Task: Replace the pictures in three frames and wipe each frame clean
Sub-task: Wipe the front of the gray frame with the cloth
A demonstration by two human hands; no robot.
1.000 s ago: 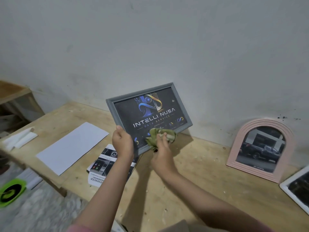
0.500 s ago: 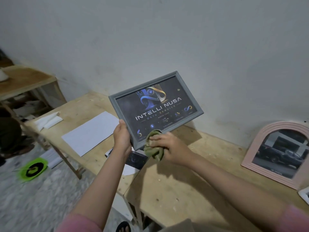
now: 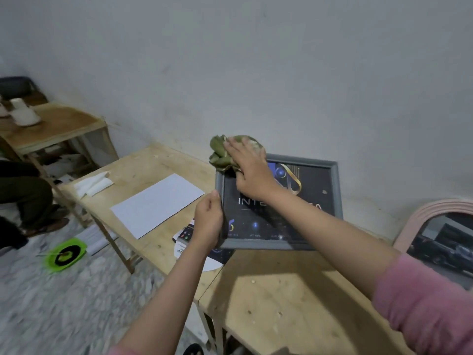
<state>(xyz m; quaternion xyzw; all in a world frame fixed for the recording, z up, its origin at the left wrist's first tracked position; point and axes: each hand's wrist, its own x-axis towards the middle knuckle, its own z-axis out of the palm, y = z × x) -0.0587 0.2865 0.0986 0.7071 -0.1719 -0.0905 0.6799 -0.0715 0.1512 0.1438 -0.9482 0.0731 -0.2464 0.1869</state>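
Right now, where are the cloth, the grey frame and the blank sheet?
cloth (image 3: 219, 155): head view, on the green folds left of the right hand's fingers.
grey frame (image 3: 337, 190): head view, on its right rail.
blank sheet (image 3: 156, 203): head view, at the middle of the paper.

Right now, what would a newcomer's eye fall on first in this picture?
First, the grey picture frame at the centre, held above the wooden table by the left hand at its left edge. Next, the right hand pressing a green cloth on its top left corner. A pink arched frame leans at far right.
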